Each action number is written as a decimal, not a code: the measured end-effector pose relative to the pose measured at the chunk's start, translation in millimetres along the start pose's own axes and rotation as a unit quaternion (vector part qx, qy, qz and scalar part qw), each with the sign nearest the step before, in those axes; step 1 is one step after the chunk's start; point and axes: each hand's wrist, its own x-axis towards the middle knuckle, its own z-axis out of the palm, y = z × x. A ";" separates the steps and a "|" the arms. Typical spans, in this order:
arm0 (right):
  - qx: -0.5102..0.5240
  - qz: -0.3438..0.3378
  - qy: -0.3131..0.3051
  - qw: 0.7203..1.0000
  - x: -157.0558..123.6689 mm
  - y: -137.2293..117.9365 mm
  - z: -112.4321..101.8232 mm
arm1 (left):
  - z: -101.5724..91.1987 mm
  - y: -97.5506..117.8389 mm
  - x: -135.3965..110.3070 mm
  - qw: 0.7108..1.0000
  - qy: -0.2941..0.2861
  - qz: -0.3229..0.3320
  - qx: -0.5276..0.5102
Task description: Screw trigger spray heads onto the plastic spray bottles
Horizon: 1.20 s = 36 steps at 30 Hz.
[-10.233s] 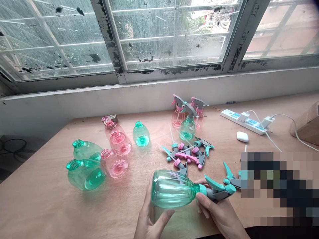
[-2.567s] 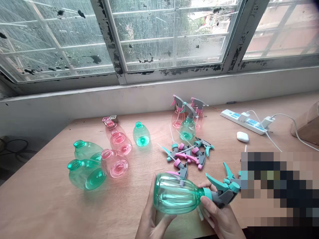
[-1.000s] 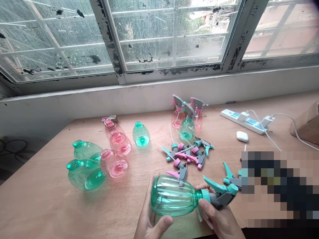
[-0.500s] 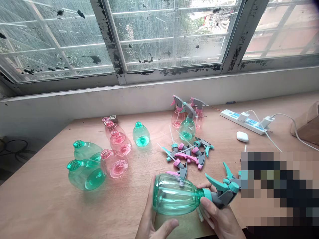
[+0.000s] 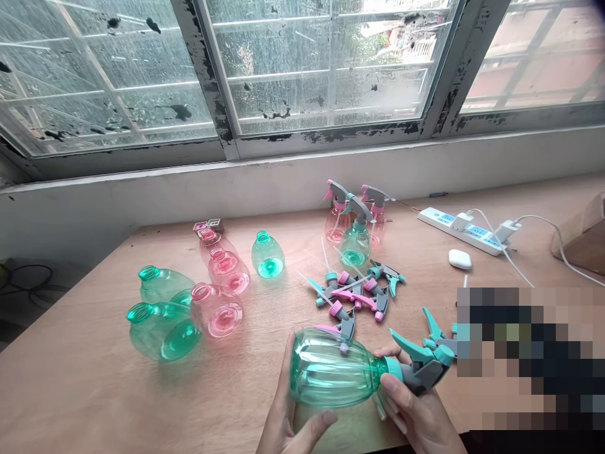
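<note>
While cradling a ribbed green plastic bottle (image 5: 331,373) in left hand (image 5: 287,427), pinching its turquoise collar (image 5: 394,367) with right hand (image 5: 420,411).
With pink-and-grey plastic spray heads (image 5: 360,299) beyond the grip.

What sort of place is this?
Probably an indoor workroom, though it could be a home: a wooden table beside a large window, spread with loose sprayer heads and topless bottles, plus a power strip.

From here I see two bare grips, the left grip (image 5: 286,419) and the right grip (image 5: 416,403), slim in the fingers, with short nails on both thumbs. The right wrist (image 5: 447,438) is bare too; whether the darkness (image 5: 491,441) beside it is clothing, I can't tell.
</note>
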 end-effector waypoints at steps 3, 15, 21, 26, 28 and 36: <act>-0.004 -0.003 -0.008 1.000 0.7 0.8 -0.8 | -2.1 -3.1 -2.5 1.000 -0.008 0.005 0.016; 0.020 -0.001 -0.009 1.000 -0.6 -8.9 5.6 | -2.5 2.7 -0.6 0.999 -0.006 0.006 0.035; 0.018 0.001 -0.017 1.000 0.8 -8.2 4.0 | -2.0 -0.3 -1.8 0.999 -0.028 0.006 0.039; -0.020 -0.023 -0.039 0.999 1.2 -2.2 1.7 | -0.6 6.9 -0.3 0.999 -0.013 -0.008 -0.030; -0.026 -0.030 -0.047 0.998 1.0 -2.5 2.2 | 0.4 9.9 0.6 1.000 -0.011 -0.005 -0.019; 0.028 0.010 -0.007 1.000 -1.5 -11.8 6.4 | 1.4 -2.0 -0.1 0.999 -0.012 0.027 -0.017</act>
